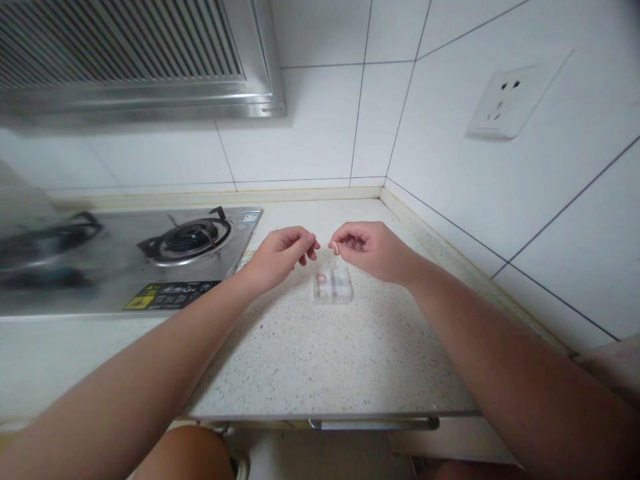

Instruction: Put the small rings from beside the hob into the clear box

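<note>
Over the speckled countertop (350, 360), my two hands face each other with a narrow gap between their fingertips. My right hand (367, 245) is closed in a pinch on a small pale ring-shaped piece (335, 248), too small to name exactly. Thumb and forefinger of my left hand (287, 250) are pressed together, the other fingers curled; whether anything is between them does not show. Just below and between the hands, a small transparent divided box (334, 297) rests on the counter. Inside it lies a reddish ring-shaped piece (321, 279), among other blurred contents.
To the left a steel gas hob (115, 267) is set in the counter, with a black burner (195, 235). A range hood (150, 60) overhangs it. White tiled walls meet at the back right, where a socket (517, 97) is mounted. A drawer handle (375, 424) runs below the front edge.
</note>
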The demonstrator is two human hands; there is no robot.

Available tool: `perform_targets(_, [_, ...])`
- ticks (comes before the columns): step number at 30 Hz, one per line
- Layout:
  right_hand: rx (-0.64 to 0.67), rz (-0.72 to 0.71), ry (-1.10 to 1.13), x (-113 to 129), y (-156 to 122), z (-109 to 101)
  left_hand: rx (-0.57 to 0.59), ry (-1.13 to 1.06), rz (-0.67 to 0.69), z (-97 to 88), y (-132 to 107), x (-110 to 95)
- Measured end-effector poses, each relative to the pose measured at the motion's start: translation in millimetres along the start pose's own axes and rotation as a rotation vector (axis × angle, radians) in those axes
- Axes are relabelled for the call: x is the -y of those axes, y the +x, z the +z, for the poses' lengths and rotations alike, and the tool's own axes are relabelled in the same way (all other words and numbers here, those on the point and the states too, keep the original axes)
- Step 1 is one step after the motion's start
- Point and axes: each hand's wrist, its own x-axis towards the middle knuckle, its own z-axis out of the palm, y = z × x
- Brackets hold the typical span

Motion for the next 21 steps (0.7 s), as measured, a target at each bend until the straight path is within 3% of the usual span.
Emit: perform_targets(21, [0.003, -0.020, 0.007, 0.8, 0.2, -0.3, 0.006, 0.010, 0.012, 0.4, 0.0, 0.0])
